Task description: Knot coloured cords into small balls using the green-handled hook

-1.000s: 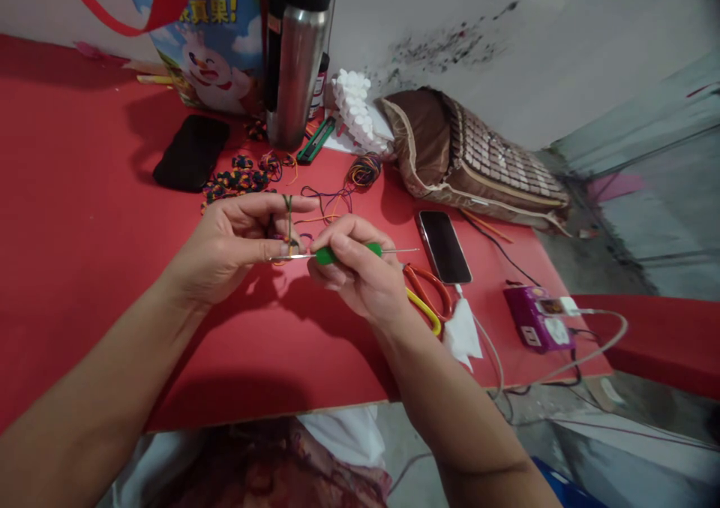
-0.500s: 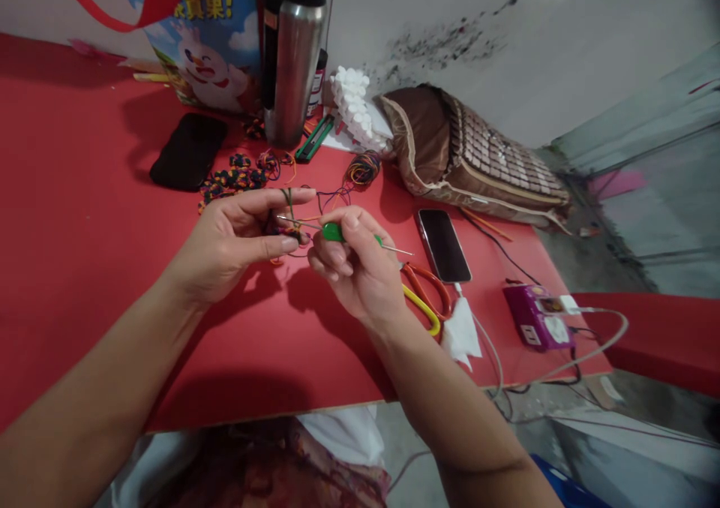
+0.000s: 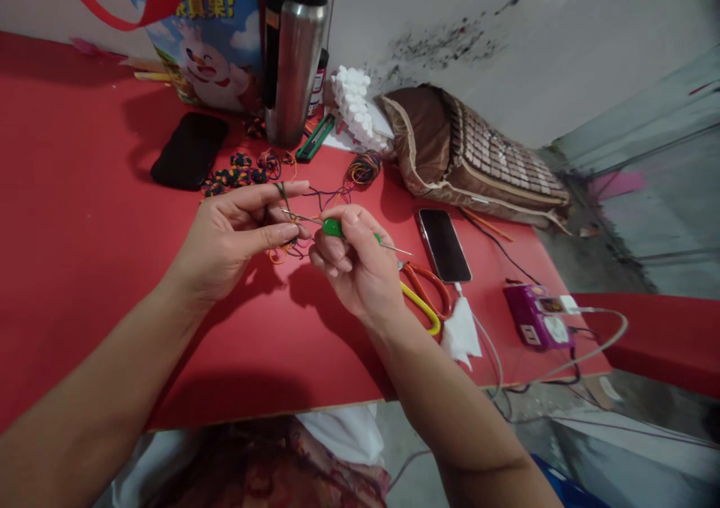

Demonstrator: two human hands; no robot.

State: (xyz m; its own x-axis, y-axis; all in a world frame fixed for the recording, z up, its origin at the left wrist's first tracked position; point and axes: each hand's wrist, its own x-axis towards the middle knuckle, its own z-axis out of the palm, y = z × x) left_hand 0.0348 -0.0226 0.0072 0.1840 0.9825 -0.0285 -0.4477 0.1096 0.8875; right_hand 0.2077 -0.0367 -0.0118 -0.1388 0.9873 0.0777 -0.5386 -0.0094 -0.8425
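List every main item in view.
Hook: 1, green handle, centre
Thread loop: 1, green, centre
Yarn ball: 1, multicoloured, centre
Knotwork: several, multicoloured, left
Flat item: 1, black, left
Bag: 1, blue, back left
Flask: 1, silver, back
Cutter: 1, green, back
Cushion: 1, brown, back
Phone: 1, black, right
Scissors: 1, orange-yellow, right
Tissue: 1, white, right
Socket: 1, purple, right
Table: 1, red, beneath
Left hand: 1, bare, centre
Right hand: 1, bare, centre

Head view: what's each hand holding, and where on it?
Right hand: green-handled tool, by its handle. Left hand: dark green cord, looped over index finger, seemingly pinched under thumb; pinch point hidden.
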